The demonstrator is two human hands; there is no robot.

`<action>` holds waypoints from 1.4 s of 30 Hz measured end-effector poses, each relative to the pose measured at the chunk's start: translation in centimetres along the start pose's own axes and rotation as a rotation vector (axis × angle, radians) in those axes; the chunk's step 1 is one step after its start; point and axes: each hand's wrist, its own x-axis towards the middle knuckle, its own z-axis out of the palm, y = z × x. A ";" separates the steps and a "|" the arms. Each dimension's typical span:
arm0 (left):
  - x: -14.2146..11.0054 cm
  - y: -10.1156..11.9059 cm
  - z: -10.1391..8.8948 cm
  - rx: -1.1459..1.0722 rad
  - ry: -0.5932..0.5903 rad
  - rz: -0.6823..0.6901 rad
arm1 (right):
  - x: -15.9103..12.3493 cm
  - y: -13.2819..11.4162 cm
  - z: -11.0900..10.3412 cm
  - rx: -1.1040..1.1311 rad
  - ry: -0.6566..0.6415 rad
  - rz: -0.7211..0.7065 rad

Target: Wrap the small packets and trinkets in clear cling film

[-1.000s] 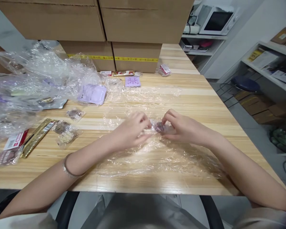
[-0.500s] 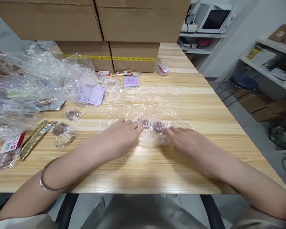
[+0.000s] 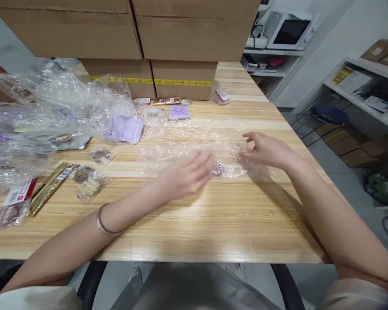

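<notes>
A sheet or bag of clear plastic film (image 3: 187,151) lies crinkled on the table in front of me. Near its front edge is a small wrapped snack (image 3: 217,169) with dark pink colouring. My left hand (image 3: 194,174) hovers just left of it, fingers stretched out and blurred by motion, covering part of the film. Whatever lies beneath that palm is hidden. At the film's right end, my right hand (image 3: 267,150) has thumb and fingers apart; whether the fingertips touch the film I cannot tell.
Crumpled clear plastic bags (image 3: 84,99) heap at the left, beside a lilac packet (image 3: 125,129). Gold stick packets (image 3: 51,187) and small wrapped snacks (image 3: 89,187) lie nearer me. Cardboard boxes (image 3: 187,77) stand at the back, with a lilac square packet (image 3: 179,112) before them.
My right hand has moved up and to the right, its fingers spreading away from the snacks. My left hand has shifted right, and only one of the two snacks now shows.
</notes>
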 end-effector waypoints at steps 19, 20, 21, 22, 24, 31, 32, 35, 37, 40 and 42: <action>-0.5 -4.8 2.5 -0.373 -0.336 -0.334 | -2.4 -7.4 4.2 0.270 -0.077 -0.459; -0.8 -5.3 2.4 -0.330 -0.354 -0.365 | -2.3 -7.1 4.7 0.248 -0.131 -0.461; -1.2 -5.8 2.2 -0.285 -0.375 -0.383 | -2.2 -6.6 4.9 0.229 -0.171 -0.458; -1.6 -6.1 2.0 -0.246 -0.385 -0.381 | -2.2 -6.1 4.7 0.211 -0.196 -0.458; -2.2 -6.4 1.6 -0.200 -0.364 -0.307 | -2.5 -5.5 3.8 0.175 -0.208 -0.486; -2.8 -6.6 0.6 -0.194 -0.400 -0.195 | -3.9 -5.5 3.5 0.022 -0.133 -0.460; -3.1 -7.2 0.3 -0.189 -0.423 -0.235 | -3.7 -5.0 3.9 0.003 -0.132 -0.419; -4.6 -9.2 -0.9 -0.219 -0.446 -0.357 | -2.5 -2.5 4.3 -0.018 -0.155 -0.254; -6.0 -10.5 -1.8 -0.320 -0.436 -0.404 | -1.7 -0.4 3.7 0.050 -0.211 -0.211; -8.0 -11.6 -2.6 -0.560 -0.379 -0.505 | -1.4 2.1 1.8 0.259 -0.322 -0.287; -9.0 -11.8 -2.7 -0.708 -0.314 -0.632 | -1.7 2.9 0.6 0.402 -0.366 -0.286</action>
